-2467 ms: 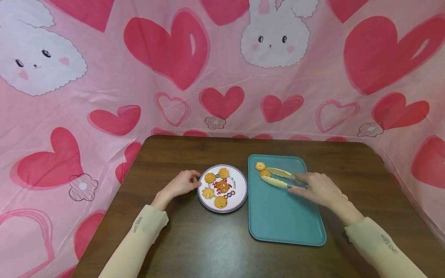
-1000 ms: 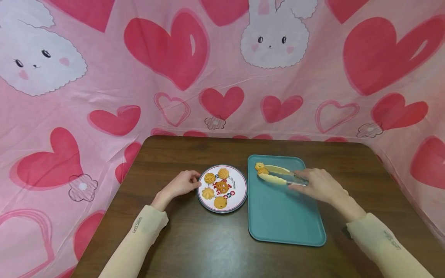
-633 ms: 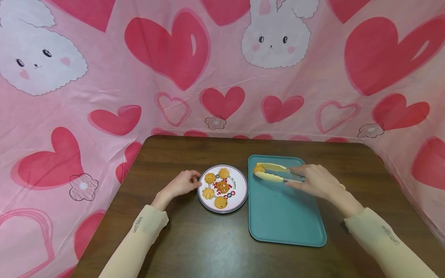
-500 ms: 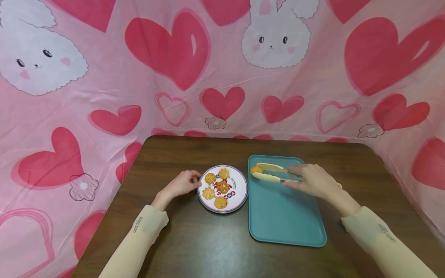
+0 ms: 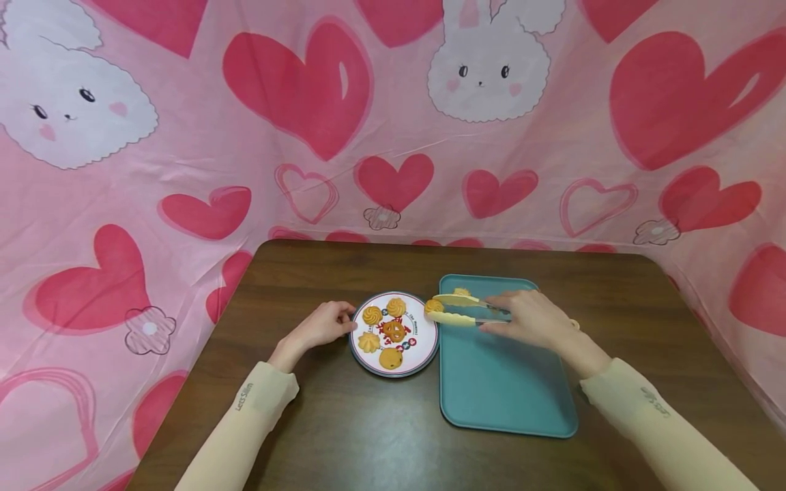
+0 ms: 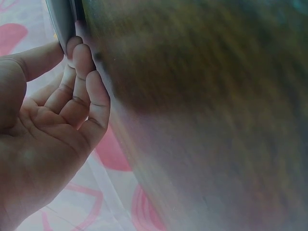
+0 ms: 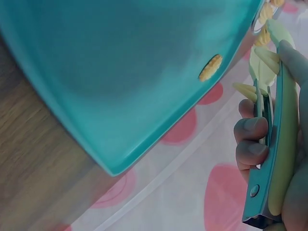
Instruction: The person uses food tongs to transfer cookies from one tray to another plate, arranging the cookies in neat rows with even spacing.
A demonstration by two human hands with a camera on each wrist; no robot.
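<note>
My left hand (image 5: 322, 322) pinches the left rim of the round white printed plate (image 5: 421, 349) between thumb and fingers. In the left wrist view, its fingertips (image 6: 83, 54) meet the plate's edge. My right hand (image 5: 533, 322) grips a pair of tongs (image 5: 453, 318) with pale yellow tips. Between those tips is a round, piped cookie (image 5: 434, 306), over the plate's right rim. On the plate lie several golden cookies, among them a swirled cookie (image 5: 372, 314), a star-shaped cookie (image 5: 368, 342) and a smooth round cookie (image 5: 390, 358).
Right of the plate lies a teal rectangular tray (image 5: 506, 389). One small ring-shaped cookie (image 5: 462, 292) sits near its far left corner, partly behind the tongs. Both stand on a dark wooden table (image 5: 344, 423), with a pink heart-patterned cloth (image 5: 245, 143) hanging behind.
The tongs took hold of one of the tray's two cookies and carried it left to the plate's right rim. The small ring-shaped cookie stays on the tray. My left hand has not moved.
</note>
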